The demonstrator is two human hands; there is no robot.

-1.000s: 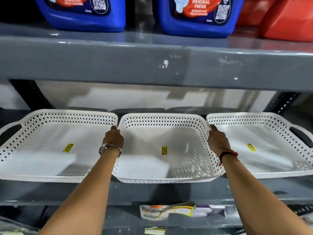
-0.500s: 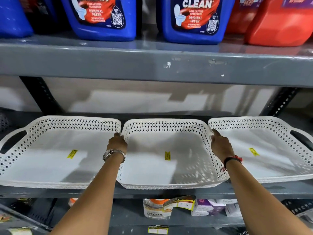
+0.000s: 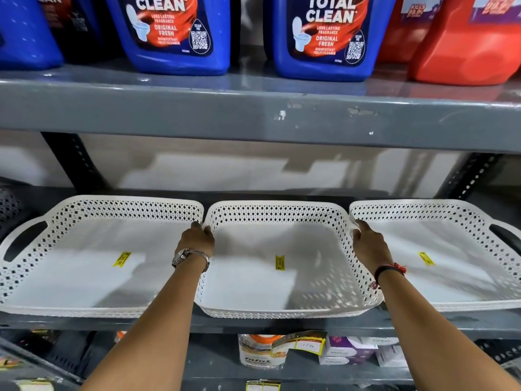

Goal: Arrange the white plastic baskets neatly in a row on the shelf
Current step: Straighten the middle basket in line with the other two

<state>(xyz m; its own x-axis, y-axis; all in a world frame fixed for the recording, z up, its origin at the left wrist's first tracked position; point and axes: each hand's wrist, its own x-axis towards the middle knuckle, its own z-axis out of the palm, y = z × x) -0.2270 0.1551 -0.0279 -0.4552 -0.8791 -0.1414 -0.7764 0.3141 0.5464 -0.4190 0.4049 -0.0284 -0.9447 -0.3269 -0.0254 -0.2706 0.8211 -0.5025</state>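
Observation:
Three white perforated plastic baskets stand side by side on the grey shelf (image 3: 282,324): a left basket (image 3: 84,283), a middle basket (image 3: 282,215) and a right basket (image 3: 451,277). Each has a yellow price sticker on its floor. My left hand (image 3: 198,238), with a wristwatch, grips the left rim of the middle basket. Over on its right rim, my right hand (image 3: 366,244), with a dark and red wristband, is closed on the edge. The middle basket touches its neighbours and its front edge sits about level with theirs.
The shelf above (image 3: 253,117) carries blue toilet-cleaner jugs (image 3: 174,35) and red jugs (image 3: 465,46). A lower shelf holds a jar (image 3: 258,351) and small boxes (image 3: 349,351). Dark slotted uprights (image 3: 73,162) stand behind the baskets. A dark basket (image 3: 8,207) sits at the far left.
The view has tilted up and the baskets sit lower in frame. Both hands stay on the middle basket's side rims; its place between the neighbours looks unchanged.

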